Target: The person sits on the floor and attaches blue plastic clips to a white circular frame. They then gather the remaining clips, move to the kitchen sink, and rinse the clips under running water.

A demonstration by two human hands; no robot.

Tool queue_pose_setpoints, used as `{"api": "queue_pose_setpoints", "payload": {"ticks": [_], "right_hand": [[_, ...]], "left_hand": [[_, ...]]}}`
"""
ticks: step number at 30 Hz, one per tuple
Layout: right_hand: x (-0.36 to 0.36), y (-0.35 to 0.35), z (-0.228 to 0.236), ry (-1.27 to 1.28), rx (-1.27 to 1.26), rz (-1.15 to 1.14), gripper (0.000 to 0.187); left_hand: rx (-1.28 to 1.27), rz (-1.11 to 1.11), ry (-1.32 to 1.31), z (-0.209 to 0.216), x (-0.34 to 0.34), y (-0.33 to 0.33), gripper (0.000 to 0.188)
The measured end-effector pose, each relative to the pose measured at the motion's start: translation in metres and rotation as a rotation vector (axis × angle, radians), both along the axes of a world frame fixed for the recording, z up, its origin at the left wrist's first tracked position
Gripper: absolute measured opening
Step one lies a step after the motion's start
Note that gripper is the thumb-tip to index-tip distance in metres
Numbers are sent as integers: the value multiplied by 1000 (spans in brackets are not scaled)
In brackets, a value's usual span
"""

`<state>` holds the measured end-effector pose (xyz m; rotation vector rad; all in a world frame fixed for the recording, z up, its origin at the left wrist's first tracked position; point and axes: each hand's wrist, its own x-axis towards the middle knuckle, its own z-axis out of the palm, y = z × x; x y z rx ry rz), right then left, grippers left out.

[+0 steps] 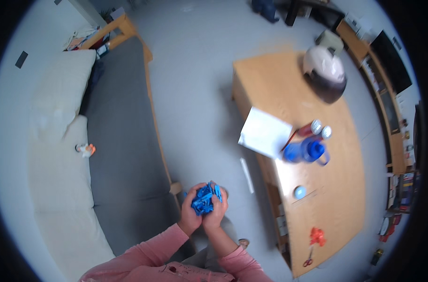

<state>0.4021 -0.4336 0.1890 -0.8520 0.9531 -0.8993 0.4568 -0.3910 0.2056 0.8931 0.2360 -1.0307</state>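
Note:
A heap of small, glossy blue pieces (pixel 204 199) rests in my cupped hands, low in the middle of the head view. Blur and overlap hide their exact kind. My left hand (pixel 190 217) curls round the heap from the left. From the right, my right hand (pixel 216 215) closes on the same heap, and the two palms meet beneath it. Both hands are in the air between the sofa and the wooden table, above the grey floor.
Left is a sofa with a dark grey seat (pixel 124 117) and a small toy (pixel 86 150). On the wooden table (pixel 331 197) stand a helmet (pixel 324 68), white paper (pixel 265 132), a blue bottle (pixel 301 151), two cans, a light-blue round object (pixel 299 191), scissors (pixel 308 261) and an orange bundle (pixel 318 236).

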Motion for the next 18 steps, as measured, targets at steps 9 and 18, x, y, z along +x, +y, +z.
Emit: {"api": "queue_pose_setpoints", "payload": {"ticks": [9,18], "right_hand": [[129,-144,231,-37,-336,-16,55],[359,-223,332,-9,-575,143,54]], "left_hand": [[-256,45,-2,241,126,-150,34],[-238,194,-20,335,350,-217,36]]}}
